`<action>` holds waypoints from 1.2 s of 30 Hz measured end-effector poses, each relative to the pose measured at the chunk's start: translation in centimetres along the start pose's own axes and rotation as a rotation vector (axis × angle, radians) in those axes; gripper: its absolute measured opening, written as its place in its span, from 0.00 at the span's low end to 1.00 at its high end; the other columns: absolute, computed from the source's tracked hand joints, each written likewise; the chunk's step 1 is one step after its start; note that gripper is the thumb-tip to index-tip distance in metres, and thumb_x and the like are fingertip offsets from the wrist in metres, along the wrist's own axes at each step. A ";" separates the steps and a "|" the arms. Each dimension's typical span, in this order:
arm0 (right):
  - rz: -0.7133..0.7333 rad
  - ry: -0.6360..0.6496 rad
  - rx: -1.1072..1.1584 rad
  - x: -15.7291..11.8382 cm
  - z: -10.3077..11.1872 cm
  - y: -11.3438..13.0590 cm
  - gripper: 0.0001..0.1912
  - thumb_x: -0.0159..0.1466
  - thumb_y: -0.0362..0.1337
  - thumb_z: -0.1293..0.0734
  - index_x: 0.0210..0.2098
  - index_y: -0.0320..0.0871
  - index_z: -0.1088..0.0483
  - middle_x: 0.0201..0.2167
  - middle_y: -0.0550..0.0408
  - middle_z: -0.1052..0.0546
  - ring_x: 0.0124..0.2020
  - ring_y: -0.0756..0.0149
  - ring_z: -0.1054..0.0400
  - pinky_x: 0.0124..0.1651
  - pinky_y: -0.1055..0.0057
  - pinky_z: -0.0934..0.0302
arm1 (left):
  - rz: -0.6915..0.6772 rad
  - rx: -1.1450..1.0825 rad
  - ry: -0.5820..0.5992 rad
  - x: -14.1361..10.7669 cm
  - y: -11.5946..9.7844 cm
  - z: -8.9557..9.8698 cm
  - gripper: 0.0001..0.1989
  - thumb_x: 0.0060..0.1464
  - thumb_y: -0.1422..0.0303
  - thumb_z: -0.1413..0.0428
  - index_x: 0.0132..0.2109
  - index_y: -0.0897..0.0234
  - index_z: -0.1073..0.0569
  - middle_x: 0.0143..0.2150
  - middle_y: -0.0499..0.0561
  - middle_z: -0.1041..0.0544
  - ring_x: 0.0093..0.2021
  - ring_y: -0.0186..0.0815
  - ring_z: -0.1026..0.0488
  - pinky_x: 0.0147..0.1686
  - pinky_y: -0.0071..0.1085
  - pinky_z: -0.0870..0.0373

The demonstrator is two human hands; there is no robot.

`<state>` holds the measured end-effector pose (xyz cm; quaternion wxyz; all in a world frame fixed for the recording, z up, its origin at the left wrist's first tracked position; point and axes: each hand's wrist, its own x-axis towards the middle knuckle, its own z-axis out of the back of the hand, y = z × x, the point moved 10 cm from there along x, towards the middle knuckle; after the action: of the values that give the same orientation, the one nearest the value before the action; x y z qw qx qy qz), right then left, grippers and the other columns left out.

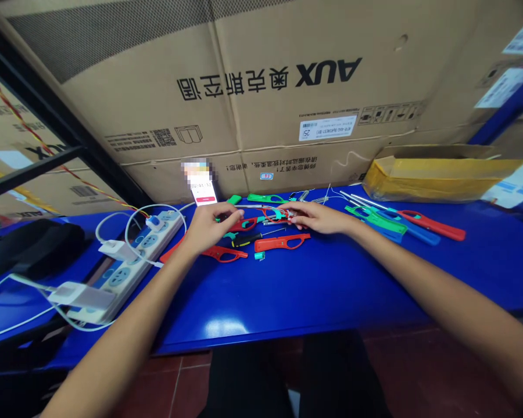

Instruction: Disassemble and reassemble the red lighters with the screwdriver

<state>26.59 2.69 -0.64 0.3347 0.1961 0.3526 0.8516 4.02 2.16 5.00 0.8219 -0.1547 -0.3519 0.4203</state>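
Observation:
My right hand [311, 217] has thumb and fingers closed on a red long-nosed gas lighter [290, 214], whose green inner part [279, 215] shows. A thin pale rod or wire runs from there toward my left hand [213, 227]. That hand is curled with the thumb stretched across; its fingertips and whatever they hold are hidden. Right by its thumb is a red lighter casing [249, 223]. Below lie a screwdriver [247, 240] with a black and yellow handle, another red casing [282, 242], a red piece [224, 253] and a small green part [260, 255].
A lit phone [203, 186] leans against the large cardboard box [261, 128]. At left lies a power strip [131, 267] with plugs and white cables. Green, blue and red lighters [433, 225] lie at right, before a yellow-taped carton [436, 179]. The blue table [244, 302] ends near my legs.

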 end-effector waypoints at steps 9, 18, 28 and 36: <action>-0.009 0.022 0.024 -0.2 -0.1 -0.2 0.25 0.76 0.40 0.38 0.72 0.47 0.35 0.43 0.52 0.22 0.35 0.64 0.31 0.38 0.66 0.33 | -0.198 0.284 -0.071 0.1 -0.1 0.8 0.13 0.63 0.64 0.39 0.54 0.60 0.24 0.52 0.56 0.22 0.53 0.48 0.28 0.55 0.47 0.29; -0.022 0.023 0.029 -0.1 0.0 -1.5 0.26 0.75 0.40 0.36 0.71 0.47 0.33 0.44 0.51 0.20 0.36 0.63 0.29 0.39 0.64 0.31 | -0.055 0.120 0.088 0.3 1.7 0.1 0.10 0.69 0.60 0.44 0.51 0.59 0.23 0.49 0.55 0.16 0.48 0.44 0.20 0.50 0.40 0.28; -0.024 0.000 -0.014 -0.1 -0.2 -0.5 0.26 0.74 0.41 0.35 0.70 0.45 0.29 0.51 0.48 0.17 0.40 0.62 0.27 0.44 0.64 0.32 | -0.068 0.242 0.210 0.1 2.4 -0.7 0.13 0.63 0.64 0.45 0.49 0.62 0.21 0.49 0.57 0.16 0.47 0.47 0.20 0.50 0.43 0.27; -0.010 -0.011 0.001 0.2 -0.4 -0.3 0.25 0.74 0.41 0.35 0.68 0.47 0.28 0.52 0.48 0.17 0.42 0.62 0.27 0.44 0.64 0.33 | -0.113 0.244 0.241 -0.2 0.7 -2.1 0.14 0.66 0.60 0.44 0.52 0.62 0.22 0.50 0.59 0.17 0.50 0.48 0.21 0.51 0.45 0.26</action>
<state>26.37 2.78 -1.11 0.3409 0.1989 0.3520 0.8487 5.00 2.47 3.03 0.8932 -0.0829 -0.2051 0.3914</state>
